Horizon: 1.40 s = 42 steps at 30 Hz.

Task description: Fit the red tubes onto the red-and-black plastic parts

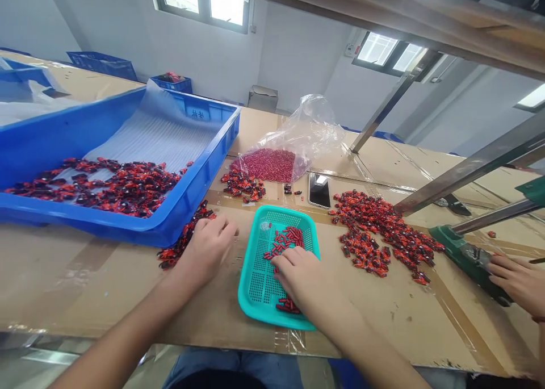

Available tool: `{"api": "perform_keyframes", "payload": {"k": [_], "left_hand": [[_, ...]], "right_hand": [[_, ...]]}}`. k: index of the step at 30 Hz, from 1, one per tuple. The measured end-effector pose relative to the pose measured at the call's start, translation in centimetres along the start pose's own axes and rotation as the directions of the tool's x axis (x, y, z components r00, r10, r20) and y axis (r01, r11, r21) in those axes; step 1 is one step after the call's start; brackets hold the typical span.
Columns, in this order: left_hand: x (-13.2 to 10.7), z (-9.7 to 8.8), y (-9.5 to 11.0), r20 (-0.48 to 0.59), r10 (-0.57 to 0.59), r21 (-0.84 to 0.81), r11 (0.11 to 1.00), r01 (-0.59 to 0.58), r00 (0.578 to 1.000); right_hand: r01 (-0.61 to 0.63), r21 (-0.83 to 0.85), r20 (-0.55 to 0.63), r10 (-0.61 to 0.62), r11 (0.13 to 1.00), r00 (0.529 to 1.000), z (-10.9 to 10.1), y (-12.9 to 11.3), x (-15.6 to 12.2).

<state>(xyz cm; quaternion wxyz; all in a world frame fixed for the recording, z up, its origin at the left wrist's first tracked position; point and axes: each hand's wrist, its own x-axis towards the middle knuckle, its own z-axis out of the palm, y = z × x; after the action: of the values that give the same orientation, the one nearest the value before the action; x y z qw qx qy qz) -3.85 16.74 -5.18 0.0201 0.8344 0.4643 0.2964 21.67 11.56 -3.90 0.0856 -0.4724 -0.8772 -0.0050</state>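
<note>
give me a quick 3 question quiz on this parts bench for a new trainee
1. True or false: the right hand rests inside the teal mesh basket, over small red tubes.
2. Which thing lies on the table between the clear plastic bag and the large pile of red-and-black parts? A) phone B) cup C) roll of tape
3. Fill in: the left hand is at a small heap of parts lying against the ____ crate.

Key: 1 true; 2 A; 3 blue.
</note>
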Motion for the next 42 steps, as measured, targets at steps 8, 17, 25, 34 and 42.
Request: {"api": "perform_keyframes", "payload": {"k": [8,17,25,34,42], "left_hand": [[-4.6,-1.9,3.1,-0.126,-0.019,-0.235,0.972,-0.011,0.992],[-6.8,-0.2,3.8,-0.094,-0.052,-0.280,0.960,0.023,0.994],[-8.2,0.6,3.0,-0.094,-0.136,-0.315,0.944,0.100,0.986],[-7.7,-3.7,6.8,-0.159,-0.190,-0.485,0.870,0.091,0.969],[-7.7,-5.8,9.4,-0.238,-0.027,-0.432,0.898,-0.080,0.971]], "right_hand": [[0.061,-0.121,0.039,-0.057,0.991,0.998,1.9,-0.5,0.5],[0.031,-0.050,-0.106,-0.036,0.998,0.994,1.9,-0.5,0.6],[0.117,0.268,-0.268,-0.042,0.956,0.962,-0.5,-0.6,-0.2],[0.199,0.762,-0.294,0.054,0.617,0.954,-4.5,-4.1,-1.7],[0.402,0.626,-0.518,-0.029,0.668,0.855,-5.4,-6.2,-1.7]]}}
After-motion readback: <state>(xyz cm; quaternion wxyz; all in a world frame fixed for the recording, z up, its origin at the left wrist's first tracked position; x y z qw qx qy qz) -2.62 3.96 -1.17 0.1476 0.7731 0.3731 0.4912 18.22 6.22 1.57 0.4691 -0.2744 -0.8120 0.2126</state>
